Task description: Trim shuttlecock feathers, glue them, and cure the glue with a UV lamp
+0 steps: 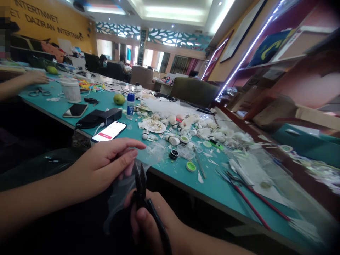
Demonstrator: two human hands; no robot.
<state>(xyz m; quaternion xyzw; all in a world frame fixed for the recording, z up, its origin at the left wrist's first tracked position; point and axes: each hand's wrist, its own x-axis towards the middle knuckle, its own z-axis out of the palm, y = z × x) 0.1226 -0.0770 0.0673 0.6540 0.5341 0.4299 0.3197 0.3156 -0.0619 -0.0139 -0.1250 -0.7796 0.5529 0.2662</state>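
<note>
My left hand point(110, 157) is over the table's near edge, thumb pressed to the bent fingers and index finger stretched forward. Anything in that pinch is too small or hidden to make out. Clear plastic film point(117, 200) hangs just below it; I cannot tell whether the fingers hold it. In my right hand point(156, 216) is a pair of black pliers point(140, 189), jaws pointing up and slightly apart, close to the left fingertips. Beyond lie a small black-rimmed jar point(173, 154), a green-labelled lid point(190, 166) and several shuttlecocks point(172, 139).
A lit phone point(110, 131), a dark phone point(75, 110), a glue bottle point(130, 105), a green fruit point(119, 99) and a white cup point(71, 90) stand left on the teal table point(164, 180). Red-handled scissors point(244, 198) lie right. Another person's hand point(35, 78) is far left.
</note>
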